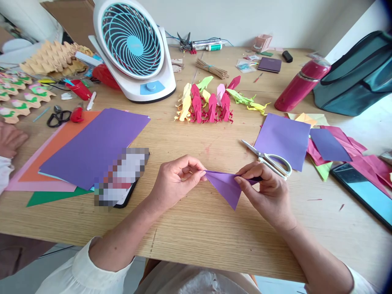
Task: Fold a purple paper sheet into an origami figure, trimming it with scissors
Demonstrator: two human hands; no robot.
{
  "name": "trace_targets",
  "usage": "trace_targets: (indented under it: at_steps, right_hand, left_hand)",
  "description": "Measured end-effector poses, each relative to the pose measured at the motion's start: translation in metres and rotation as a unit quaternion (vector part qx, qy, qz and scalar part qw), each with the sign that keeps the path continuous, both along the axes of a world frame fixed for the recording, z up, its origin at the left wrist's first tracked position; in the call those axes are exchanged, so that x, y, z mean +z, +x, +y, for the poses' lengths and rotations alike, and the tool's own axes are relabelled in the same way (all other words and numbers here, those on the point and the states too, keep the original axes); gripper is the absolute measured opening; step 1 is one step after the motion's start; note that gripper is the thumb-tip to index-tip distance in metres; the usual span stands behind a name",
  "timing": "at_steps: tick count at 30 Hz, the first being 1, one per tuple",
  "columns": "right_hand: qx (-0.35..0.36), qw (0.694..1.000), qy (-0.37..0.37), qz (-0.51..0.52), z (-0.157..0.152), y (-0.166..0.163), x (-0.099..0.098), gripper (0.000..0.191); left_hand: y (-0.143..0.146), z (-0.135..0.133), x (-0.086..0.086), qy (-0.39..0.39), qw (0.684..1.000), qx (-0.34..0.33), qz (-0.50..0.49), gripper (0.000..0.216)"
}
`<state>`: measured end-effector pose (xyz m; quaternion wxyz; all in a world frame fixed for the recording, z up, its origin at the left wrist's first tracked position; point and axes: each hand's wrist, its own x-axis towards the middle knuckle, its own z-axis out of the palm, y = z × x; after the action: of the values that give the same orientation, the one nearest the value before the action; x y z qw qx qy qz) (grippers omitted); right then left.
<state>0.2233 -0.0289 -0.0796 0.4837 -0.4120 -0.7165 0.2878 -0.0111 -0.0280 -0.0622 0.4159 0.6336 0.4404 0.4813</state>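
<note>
A folded piece of purple paper (pixel 225 187) is stretched between my two hands above the table, its pointed flap hanging down. My left hand (pixel 180 177) pinches its left corner between thumb and fingertips. At the other end, my right hand (pixel 265 192) is closed on the right side, thumb in front and fingers behind. Just behind the right hand lie scissors with pale handles (pixel 269 159), partly over a flat purple sheet (pixel 283 136). Beyond my hands stands a cluster of folded paper figures (pixel 211 106) in red, yellow, pink and green.
Left are stacked coloured sheets (pixel 101 143), a phone (pixel 125 179), black-handled scissors (pixel 59 117) and a white fan (pixel 134 53). Right are a red bottle (pixel 298 87), a teal bag (pixel 355 77), red paper pieces (pixel 372 163) and another phone (pixel 366 194). Another person's hand (pixel 12 139) rests at far left.
</note>
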Motion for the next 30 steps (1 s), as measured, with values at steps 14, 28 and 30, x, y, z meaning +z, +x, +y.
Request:
trace_targets:
  at_steps: [14, 28, 30]
  right_hand:
    - [-0.003, 1.000, -0.027, 0.009, -0.0029, -0.0005, -0.0036, 0.014]
    - [0.031, 0.999, -0.015, -0.022, -0.0027, -0.0003, -0.0021, 0.012]
    - [0.031, 0.999, -0.015, -0.023, -0.0035, -0.0007, -0.0017, 0.012]
  left_hand:
    - [0.0009, -0.0004, -0.0048, 0.003, 1.000, 0.004, -0.003, 0.006]
    - [0.0020, -0.0018, -0.0019, -0.017, 0.999, 0.008, 0.032, 0.008]
    - [0.0025, -0.0017, -0.0027, -0.038, 0.999, 0.003, 0.013, 0.008]
